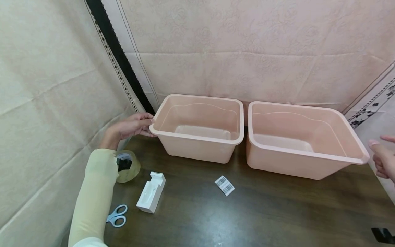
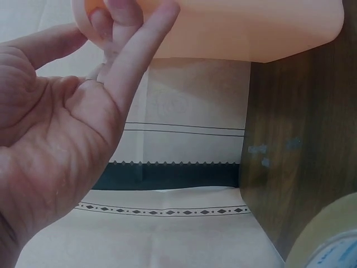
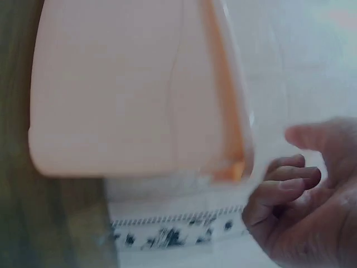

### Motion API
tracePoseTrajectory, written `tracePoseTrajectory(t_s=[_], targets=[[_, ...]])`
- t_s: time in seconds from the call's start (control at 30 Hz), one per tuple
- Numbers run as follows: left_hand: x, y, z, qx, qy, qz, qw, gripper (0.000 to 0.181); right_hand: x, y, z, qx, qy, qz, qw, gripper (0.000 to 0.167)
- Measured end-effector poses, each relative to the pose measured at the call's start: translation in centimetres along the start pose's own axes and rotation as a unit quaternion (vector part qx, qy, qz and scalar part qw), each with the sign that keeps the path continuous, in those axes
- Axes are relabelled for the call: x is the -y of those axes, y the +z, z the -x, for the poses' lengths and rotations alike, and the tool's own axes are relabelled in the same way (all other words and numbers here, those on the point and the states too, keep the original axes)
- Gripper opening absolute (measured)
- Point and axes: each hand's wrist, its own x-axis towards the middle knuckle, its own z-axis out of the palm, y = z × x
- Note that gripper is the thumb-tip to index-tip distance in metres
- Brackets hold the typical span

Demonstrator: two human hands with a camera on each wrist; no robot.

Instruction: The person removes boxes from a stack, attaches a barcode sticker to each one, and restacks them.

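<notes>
Two pink plastic bins stand side by side, the left bin point(image 1: 197, 149) and the right bin point(image 1: 293, 164), both with nothing visible inside. My left hand point(image 1: 131, 128) grips the left bin's rim at its left end; in the left wrist view that hand point(image 2: 67, 106) has thumb and fingers around the rim of the bin point(image 2: 240, 28). Off the right end of the right bin, my right hand point(image 1: 384, 157) touches nothing. The right wrist view shows this hand point(image 3: 307, 201) beside the bin point(image 3: 111, 89), thumb apart and fingers loosely bent.
On the brown table point(image 1: 262, 212) lie a barcode label point(image 1: 225, 185), a white box insert point(image 1: 151, 192), blue-handled scissors point(image 1: 117, 216) and a clear tape roll point(image 1: 132, 169) by the left sleeve. A black object point(image 1: 382, 235) is at the right front. Patterned cloth point(image 1: 247, 48) hangs behind the bins.
</notes>
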Motion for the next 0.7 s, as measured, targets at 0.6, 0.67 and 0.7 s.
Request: tracePoseTrajectory(t_s=[0.6, 0.67, 0.7], targets=[[-3.6, 3.2, 1.9, -0.161, -0.003, -0.241, 0.9571, 0.051, 8.1, 9.6, 4.4, 0.054, -0.169, -0.173, 0.9687, 0.048], [-4.5, 4.2, 2.1, -0.192, 0.017, -0.274, 0.9421, 0.051, 8.4, 10.6, 5.0, 0.078, -0.157, -0.170, 0.9697, 0.048], [-4.9, 4.7, 2.2, -0.203, 0.028, -0.287, 0.9355, 0.050, 8.5, 11.2, 5.3, 0.090, -0.154, -0.160, 0.9710, 0.048]])
